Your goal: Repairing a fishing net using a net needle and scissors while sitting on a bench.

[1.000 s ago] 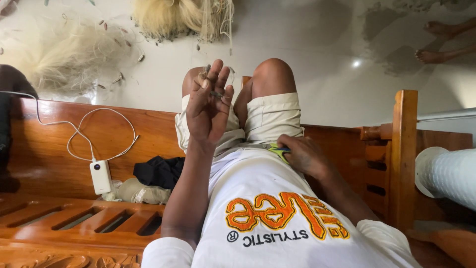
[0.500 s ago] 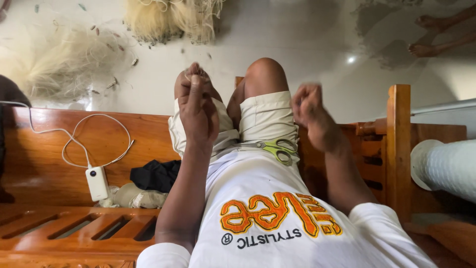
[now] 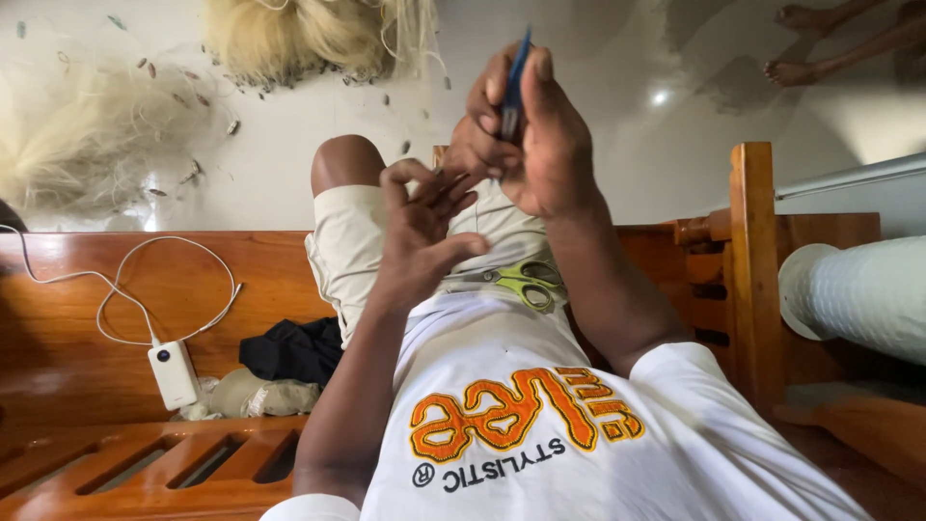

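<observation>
Both hands are now meeting above the lap, risen since the earlier frame. Right hand (image 3: 540,145) is pinching a thin blue tool (image 3: 516,82); left hand (image 3: 424,236) is half-curled, fingertips at something too small to tell. Scissors (image 3: 516,282) are lying untouched on the shirt; work looks mid-way.

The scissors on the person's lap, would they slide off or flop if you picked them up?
The scissors would probably stay stiff, since the blades look like metal. They lie flat on the soft white shirt, so they likely won't roll, though they might slip if the lap tilts. The green handles look like smooth plastic, perhaps slightly slippery.
</observation>
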